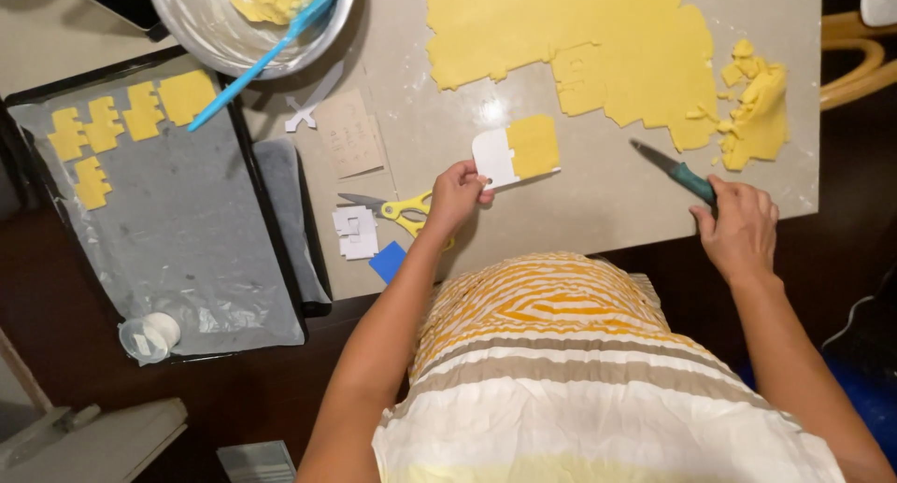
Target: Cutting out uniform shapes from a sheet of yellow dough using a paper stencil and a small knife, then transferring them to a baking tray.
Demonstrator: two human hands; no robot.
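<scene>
Seen from above, a person in a striped top stands at a table. Nearest, the left hand [456, 195] pinches a white card template [493, 156] between thumb and fingertips, fingers curled closed on its edge. A square cut piece of dough [533, 147] lies on the template, held just over the grey mat [598, 203] that covers the table. The right hand [741, 229] is clenched around the green handle of a knife [675, 171], whose blade points up and left toward the dough and rests low over the mat.

Just left of the left hand lie yellow-handled scissors [404, 208], a few small white paper cut-outs [355, 233] and a blue scrap.

Farther left sits a dark baking tray [280, 231] lined with paper. Five notched dough shapes [126, 123] sit in its far corner; most of the lining is bare. A small clear tub [149, 336] stands at its near edge.

Farther out on the mat, a large rolled sheet of dough [579, 35] is uncut over most of its area, with stepped notches cut from its near edge. A heap of dough scraps [755, 105] lies to its right.

At the far left, a metal bowl [201, 25] holds more dough and a blue spatula [257, 58].

Judging from this, the cutting looks to be at an early stage: a handful of shapes done, much dough left.
</scene>
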